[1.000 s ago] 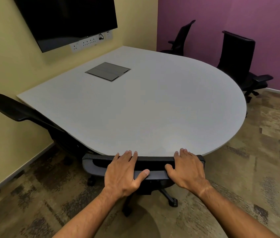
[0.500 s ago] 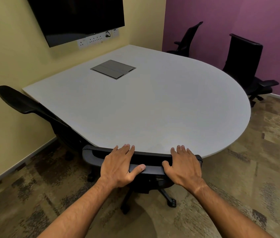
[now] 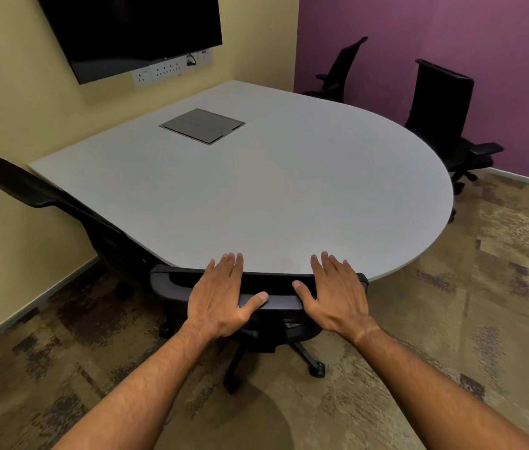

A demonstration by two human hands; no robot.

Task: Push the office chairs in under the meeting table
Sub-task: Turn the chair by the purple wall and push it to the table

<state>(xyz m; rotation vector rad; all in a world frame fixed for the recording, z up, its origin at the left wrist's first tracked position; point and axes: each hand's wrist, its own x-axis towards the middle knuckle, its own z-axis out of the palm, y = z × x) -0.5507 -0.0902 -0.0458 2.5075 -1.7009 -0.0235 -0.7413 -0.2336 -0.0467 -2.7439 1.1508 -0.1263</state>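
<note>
Both hands lie flat on the top of the backrest of the near office chair (image 3: 276, 289), which stands at the near curved edge of the meeting table (image 3: 256, 196), its backrest top right against the rim and its seat hidden under the tabletop. The left hand (image 3: 221, 297) rests palm down on the left half of the backrest, fingers straight and reaching forward over the table's rim, thumb spread out to the right along the grey rear band of the backrest — not wrapped round anything, so the grip is loose and unclenched. The right hand (image 3: 338, 293) mirrors it on the right half, fingers straight and pointing over the rim, thumb angled left toward the other thumb; it too presses rather than clutches. Between the two thumbs a short stretch of the backrest shows bare. Below the hands, the chair's black base and one castor (image 3: 318, 370) stand on the patterned carpet (image 3: 484, 303). A second chair (image 3: 48, 196) sits at the table's left side beside the yellow wall (image 3: 6, 92), its backrest leaning outward above the table's edge. Two more chairs stand by the purple wall (image 3: 451, 34): one tall-backed chair (image 3: 442, 108) just beyond the table's right curve, and a far chair (image 3: 341, 69) near the corner. A grey cable hatch (image 3: 203, 126) is set flush into the tabletop, and a dark screen (image 3: 133, 27) hangs on the yellow wall above a strip of sockets (image 3: 169, 71).
</note>
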